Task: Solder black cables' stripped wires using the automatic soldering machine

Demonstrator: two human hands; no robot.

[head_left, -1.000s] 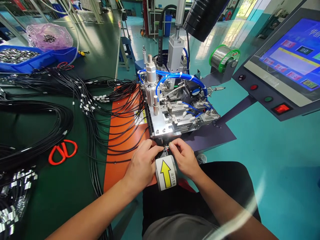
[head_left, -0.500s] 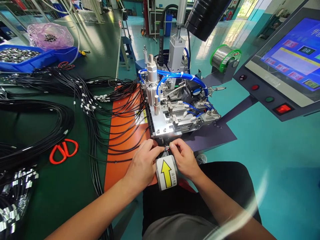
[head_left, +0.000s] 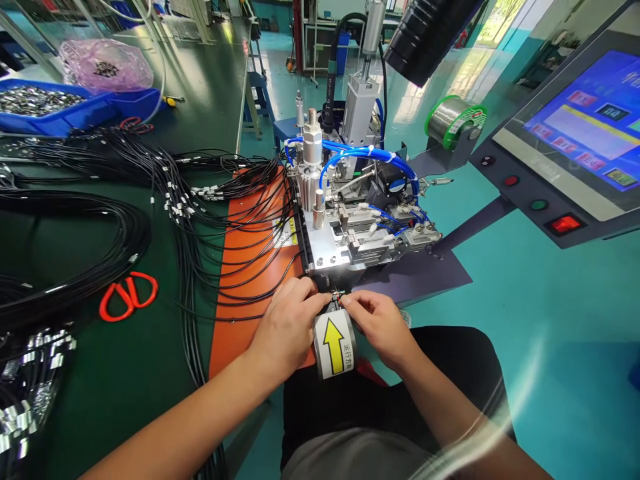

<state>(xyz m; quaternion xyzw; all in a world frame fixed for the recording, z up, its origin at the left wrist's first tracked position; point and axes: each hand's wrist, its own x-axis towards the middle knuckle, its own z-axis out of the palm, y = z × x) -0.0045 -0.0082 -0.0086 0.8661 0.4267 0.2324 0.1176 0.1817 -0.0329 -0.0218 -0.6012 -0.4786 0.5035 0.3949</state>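
Note:
My left hand (head_left: 289,319) is closed at the front of the metal machine (head_left: 325,250), its thumb and forefinger at a small fixture just above the white label with a yellow arrow (head_left: 334,343). What those fingertips pinch is too small to make out. On the other side of the fixture, my right hand (head_left: 383,323) is closed too, thumb and forefinger together beside tiny red and dark wire ends (head_left: 339,297). Whether it grips one of these wires I cannot tell. Black cables (head_left: 245,293) run across the orange mat (head_left: 235,347) towards my left hand.
Red-handled scissors (head_left: 129,297) lie on the green table at left, near coiled black cable (head_left: 120,227). A blue bin (head_left: 50,123) of small metal parts stands behind. A solder spool (head_left: 453,123) and a control screen (head_left: 590,127) are at right; a black cylinder (head_left: 425,40) hangs above.
My right hand has shifted slightly right and down, its fingers lower beside the fixture. My left hand stays almost in place. The whole view has moved a little.

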